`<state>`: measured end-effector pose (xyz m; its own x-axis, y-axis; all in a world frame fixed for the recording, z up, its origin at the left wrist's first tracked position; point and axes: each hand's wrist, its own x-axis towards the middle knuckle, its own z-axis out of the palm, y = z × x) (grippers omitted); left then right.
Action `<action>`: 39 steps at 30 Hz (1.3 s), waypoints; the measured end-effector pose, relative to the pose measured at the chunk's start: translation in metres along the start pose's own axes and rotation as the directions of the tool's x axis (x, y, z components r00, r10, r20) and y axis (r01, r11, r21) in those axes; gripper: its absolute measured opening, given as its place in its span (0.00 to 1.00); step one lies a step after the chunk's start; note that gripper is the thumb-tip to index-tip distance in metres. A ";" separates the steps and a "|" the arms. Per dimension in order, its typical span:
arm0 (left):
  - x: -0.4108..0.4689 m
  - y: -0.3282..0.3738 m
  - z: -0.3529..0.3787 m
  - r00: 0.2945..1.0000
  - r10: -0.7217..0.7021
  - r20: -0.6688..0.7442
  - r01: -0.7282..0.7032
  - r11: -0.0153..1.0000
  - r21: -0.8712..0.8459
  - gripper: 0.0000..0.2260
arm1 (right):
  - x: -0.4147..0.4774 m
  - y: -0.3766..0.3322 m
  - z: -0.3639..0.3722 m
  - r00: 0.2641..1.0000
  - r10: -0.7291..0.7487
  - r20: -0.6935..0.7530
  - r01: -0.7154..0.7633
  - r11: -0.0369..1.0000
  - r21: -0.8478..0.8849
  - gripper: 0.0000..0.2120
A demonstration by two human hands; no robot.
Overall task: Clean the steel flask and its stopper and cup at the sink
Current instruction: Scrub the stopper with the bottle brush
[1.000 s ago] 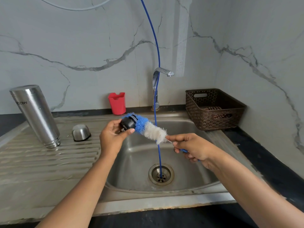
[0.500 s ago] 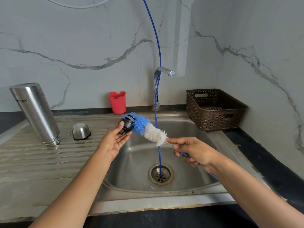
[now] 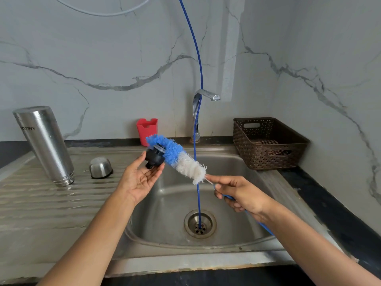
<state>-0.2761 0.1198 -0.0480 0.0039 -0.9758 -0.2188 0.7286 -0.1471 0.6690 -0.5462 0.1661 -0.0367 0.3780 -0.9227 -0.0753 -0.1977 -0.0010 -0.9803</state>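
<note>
Far left we see the steel flask [image 3: 43,144], mouth down and leaning a little, on the ribbed steel surface [image 3: 31,205]. Just right of it is the steel cup [image 3: 101,167], also upside down, apart from the flask. The surface looks wet.

The left hand [image 3: 139,179] is next, palm up over the sink's left edge, fingers spread and nearly straight. The black stopper [image 3: 154,158] sits at its fingertips, thumb touching the stopper's left side.

A red plastic holder [image 3: 146,130] stands at the back, against the marble wall. The bottle brush [image 3: 178,161] has its blue bristle end pressed on the stopper's top right, and its white bristles run down-right toward the right hand.

A thin blue hose [image 3: 198,124] hangs from above, passes the tap [image 3: 201,109] and ends in the drain [image 3: 200,223] of the sink [image 3: 237,162].

The right hand [image 3: 240,193] is over the basin, fingers curled tight around the brush's blue handle, index finger extended along the wire stem.

Far right, a brown perforated basket [image 3: 268,155] sits in the corner, with a checked cloth partly visible inside.
</note>
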 end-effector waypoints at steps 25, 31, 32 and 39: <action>-0.006 -0.008 0.001 0.999 -0.005 0.049 0.004 1.000 0.005 0.19 | -0.025 -0.005 0.021 0.847 -0.524 -0.085 0.243 0.526 -0.815 0.25; -0.003 -0.005 -0.006 0.994 0.104 -0.041 -0.106 0.992 -0.069 0.20 | -0.014 -0.001 0.027 0.881 -0.472 -0.044 0.270 0.577 -0.771 0.23; -0.003 -0.005 -0.007 0.994 0.100 -0.041 -0.102 0.994 -0.049 0.20 | -0.018 -0.001 0.021 0.887 -0.460 -0.053 0.269 0.606 -0.749 0.22; -0.004 -0.014 0.003 0.998 0.063 -0.018 -0.062 0.998 0.021 0.25 | 0.000 -0.002 0.021 0.901 -0.424 -0.090 0.256 0.688 -0.680 0.20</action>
<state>-0.2881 0.1248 -0.0543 0.0615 -0.9801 -0.1889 0.7126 -0.0894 0.6959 -0.5271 0.1743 -0.0387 0.3432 -0.8656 0.3646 -0.6537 -0.4989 -0.5690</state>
